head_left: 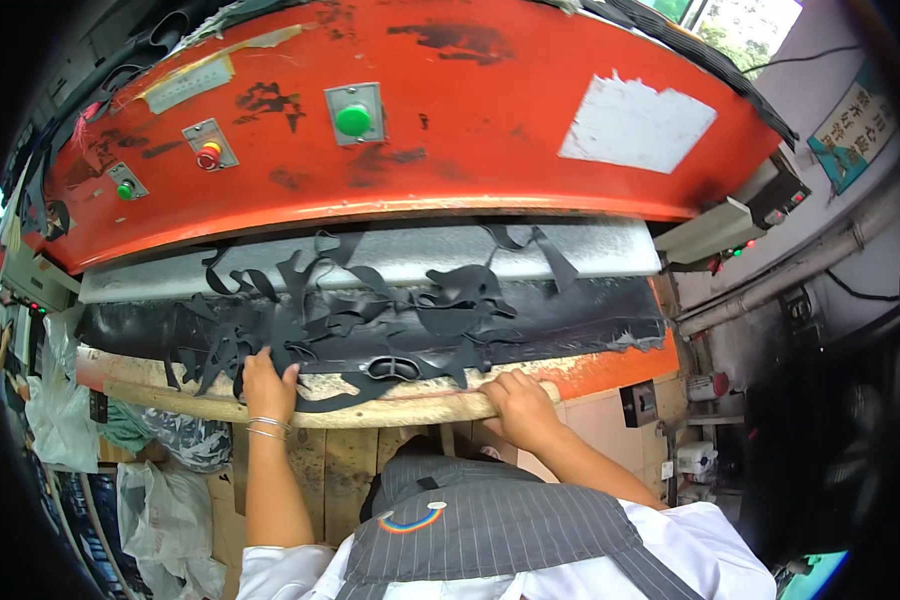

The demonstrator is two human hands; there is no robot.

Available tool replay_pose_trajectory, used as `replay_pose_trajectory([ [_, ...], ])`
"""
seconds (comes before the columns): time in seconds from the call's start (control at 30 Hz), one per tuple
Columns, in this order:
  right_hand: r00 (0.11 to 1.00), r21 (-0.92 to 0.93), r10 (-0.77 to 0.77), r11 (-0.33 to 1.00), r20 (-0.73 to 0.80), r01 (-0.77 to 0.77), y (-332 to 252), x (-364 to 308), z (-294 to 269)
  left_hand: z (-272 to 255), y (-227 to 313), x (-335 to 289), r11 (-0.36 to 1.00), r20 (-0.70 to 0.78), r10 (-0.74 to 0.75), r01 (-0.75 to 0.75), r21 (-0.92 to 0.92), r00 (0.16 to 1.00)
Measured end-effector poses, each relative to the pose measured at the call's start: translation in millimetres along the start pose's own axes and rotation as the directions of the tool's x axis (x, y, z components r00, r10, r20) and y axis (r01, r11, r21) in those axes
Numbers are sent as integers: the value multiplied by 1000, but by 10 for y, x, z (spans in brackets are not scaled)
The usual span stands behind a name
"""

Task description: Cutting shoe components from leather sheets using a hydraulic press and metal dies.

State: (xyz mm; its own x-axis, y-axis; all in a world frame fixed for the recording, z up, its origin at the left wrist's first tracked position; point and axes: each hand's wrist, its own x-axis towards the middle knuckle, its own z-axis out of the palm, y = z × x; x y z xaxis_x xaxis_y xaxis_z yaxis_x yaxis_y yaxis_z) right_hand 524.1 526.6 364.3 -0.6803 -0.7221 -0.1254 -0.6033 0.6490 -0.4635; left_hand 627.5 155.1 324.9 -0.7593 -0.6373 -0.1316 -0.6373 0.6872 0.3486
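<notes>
A tangle of thin black sheet scraps (460, 290), full of curved cut-outs, lies across a dark board (610, 312) in front of me. My left hand (268, 388) is closed at the near left of this tangle, with scrap strips around its fingertips; part of the fingers is hidden. My right hand (523, 408) is wrapped over the right end of a long pale wooden bar (410, 410) along the machine's front edge. One loop of scrap hangs over that bar between my hands.
Above the board is a red machine beam (510, 120) with a green button (352, 120) and a red stop button (208, 155). A white slab (610, 250) lies behind the dark board. Plastic bags (165, 515) stand at the left; a pipe (770, 285) runs along the right wall.
</notes>
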Motion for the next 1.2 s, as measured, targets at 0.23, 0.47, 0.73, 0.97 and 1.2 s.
replay_pose_trajectory([
  [0.23, 997, -14, -81, 997, -11, 81, 102, -125, 124, 178, -117, -225, 998, -104, -18, 24, 60, 994],
  [0.47, 918, 391, -59, 914, 393, -109, 403, -74, -565, -56, -422, -857, 947, -68, -92, 67, -314, 993],
  [0.73, 991, -372, -75, 928, -113, 28, 1460, 1111, -836, -365, 418, -1222, -398, 202, 61, 210, -893, 977],
  [0.97, 983, -152, -143, 981, -115, 125, 1543, 1192, -442, -83, 1075, -1417, -530, 135, 377, 333, -780, 916],
  [1.2, 969, -285, -205, 945, -140, 159, 1507, 1139, -409, 584, 1880, -1569, -355, 409, 548, 646, -676, 730],
])
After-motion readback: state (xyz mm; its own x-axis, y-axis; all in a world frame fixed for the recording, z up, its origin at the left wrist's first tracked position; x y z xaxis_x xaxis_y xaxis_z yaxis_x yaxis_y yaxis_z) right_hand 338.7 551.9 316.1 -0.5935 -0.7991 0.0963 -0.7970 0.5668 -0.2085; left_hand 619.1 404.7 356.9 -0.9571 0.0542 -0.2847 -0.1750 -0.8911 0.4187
